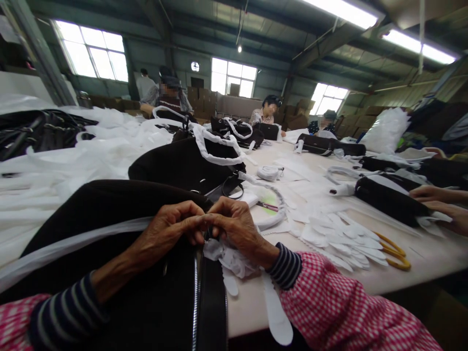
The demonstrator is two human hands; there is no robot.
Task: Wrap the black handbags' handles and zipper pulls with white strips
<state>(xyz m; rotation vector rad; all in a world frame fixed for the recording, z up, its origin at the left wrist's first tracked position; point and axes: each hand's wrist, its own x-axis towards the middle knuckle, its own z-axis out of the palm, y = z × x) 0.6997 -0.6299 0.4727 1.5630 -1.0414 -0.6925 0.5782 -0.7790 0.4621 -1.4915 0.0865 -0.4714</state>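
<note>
A large black bag (pixel 120 287) lies in front of me, its silver zipper (pixel 195 292) running toward the front edge. My left hand (pixel 170 226) and my right hand (pixel 237 224) meet over the zipper's far end. Thumbs and fingers of both are pinched together, tip to tip; what they pinch is hidden. A handle wrapped in white paper (pixel 91 236) runs across the bag to beneath my left hand. Crumpled white tissue (pixel 234 261) bunches below my right hand. Just beyond my hands is a black ring-shaped strap (pixel 232 187).
Another black bag (pixel 171 161) stands behind. To the right lie white paper strips (pixel 336 239) and yellow-handled scissors (pixel 395 251). A co-worker's hands (pixel 438 200) touch a black bag (pixel 393 197) at far right. White wrapping (pixel 120 141) heaps on the left. Several people sit across the table.
</note>
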